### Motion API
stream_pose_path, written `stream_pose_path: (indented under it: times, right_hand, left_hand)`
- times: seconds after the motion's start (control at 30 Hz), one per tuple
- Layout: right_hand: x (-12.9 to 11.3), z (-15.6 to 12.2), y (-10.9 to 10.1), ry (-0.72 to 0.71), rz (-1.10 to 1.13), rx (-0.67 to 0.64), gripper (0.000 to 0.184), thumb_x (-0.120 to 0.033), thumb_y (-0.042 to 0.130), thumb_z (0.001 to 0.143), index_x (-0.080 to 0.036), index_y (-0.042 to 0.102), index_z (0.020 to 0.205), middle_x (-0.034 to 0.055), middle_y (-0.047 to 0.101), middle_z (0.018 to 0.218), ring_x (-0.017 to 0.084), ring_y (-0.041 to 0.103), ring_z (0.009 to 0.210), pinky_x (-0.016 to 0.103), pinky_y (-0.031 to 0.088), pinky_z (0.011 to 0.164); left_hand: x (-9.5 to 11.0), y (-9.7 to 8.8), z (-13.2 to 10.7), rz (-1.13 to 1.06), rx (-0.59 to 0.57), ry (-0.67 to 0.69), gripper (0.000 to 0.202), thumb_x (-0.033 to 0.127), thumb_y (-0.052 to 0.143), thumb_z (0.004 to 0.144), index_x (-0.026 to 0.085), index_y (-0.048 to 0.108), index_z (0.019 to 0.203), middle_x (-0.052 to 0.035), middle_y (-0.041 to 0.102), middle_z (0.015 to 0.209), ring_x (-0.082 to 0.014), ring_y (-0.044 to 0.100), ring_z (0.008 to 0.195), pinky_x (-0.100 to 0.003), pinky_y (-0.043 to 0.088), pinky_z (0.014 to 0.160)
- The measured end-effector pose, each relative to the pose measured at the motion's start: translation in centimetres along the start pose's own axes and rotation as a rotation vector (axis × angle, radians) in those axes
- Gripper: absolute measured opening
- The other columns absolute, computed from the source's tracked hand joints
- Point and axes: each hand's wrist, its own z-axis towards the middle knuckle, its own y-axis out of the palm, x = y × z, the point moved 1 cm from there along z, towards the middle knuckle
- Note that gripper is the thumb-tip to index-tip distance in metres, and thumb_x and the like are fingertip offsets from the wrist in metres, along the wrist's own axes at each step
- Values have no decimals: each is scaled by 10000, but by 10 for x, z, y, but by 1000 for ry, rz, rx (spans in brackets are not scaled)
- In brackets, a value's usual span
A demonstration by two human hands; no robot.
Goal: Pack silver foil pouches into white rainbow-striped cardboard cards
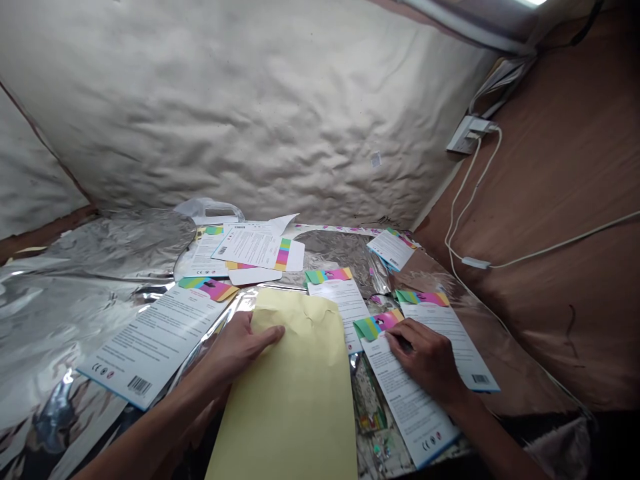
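My left hand (250, 343) grips a pale yellow paper envelope (295, 387) by its upper left side, thumb across the front and the other fingers hidden behind. The envelope's top edge is wavy and creased. To its right, my right hand (425, 357) is closed, its curled fingertips at the upper part of a white printed packet (400, 400) with a green, yellow and pink top flap. Another such packet (340, 300) lies partly behind the envelope. One more packet (450, 333) rests just beyond my right hand, and a further packet (160, 340) lies to the left.
More printed cards (250, 247) overlap in a loose pile at the back, near clear plastic (210, 208). A smaller-looking packet (393, 248) lies at the back right. Shiny silver film (100, 253) covers the left surface. White cables (475, 263) hang from a wall socket (469, 135) on the right.
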Motion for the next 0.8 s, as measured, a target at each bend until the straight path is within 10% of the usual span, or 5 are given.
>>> stream_pose_path:
  times: [0.57,0.8]
  right_hand:
    - [-3,-16,-10,-22,102,-138,340,-305,600,895,-248,661,1225,78,693,1188,249,648,1082,396,552,913]
    - [-6,-20,-5,0,179,-82,95,-310,648,883,-221,674,903,84,730,1094,256,678,1037,400,566,855]
  left_hand:
    - [2,2,0,-60,29,-30,452,385,804,666,144,718,1039,-134,759,960,-327,733,837,-409,589,751]
    - [8,-1,0,-60,-16,23,482,414,809,671,129,714,1048,-113,762,936,-314,730,818,-396,589,744]
